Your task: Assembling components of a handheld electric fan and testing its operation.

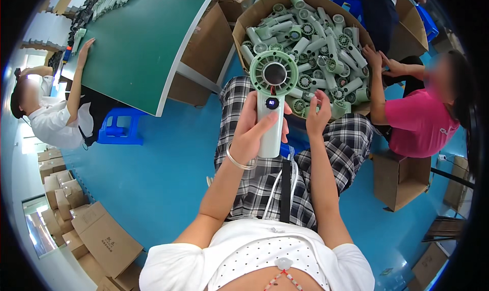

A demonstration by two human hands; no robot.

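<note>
A pale green and white handheld fan [270, 130] stands upright in front of me, its round vented head at the top and a small round dark display lit on its handle. My left hand [253, 125] is wrapped round the handle, thumb lying across the front below the display. To the right, my right hand [319, 112] is raised by the near rim of a big cardboard box [244, 17]; its fingers are partly curled and apart, with nothing seen in them. Many more pale green fans [331, 46] lie heaped in that box.
At the right, a person in a pink top [420, 120] reaches to the box's rim. A green-topped table [137, 46] is at the left, with another person [61, 115] and a blue stool [120, 127] beside it. An open carton [402, 181] sits at the right; stacked cartons [107, 240] stand lower left.
</note>
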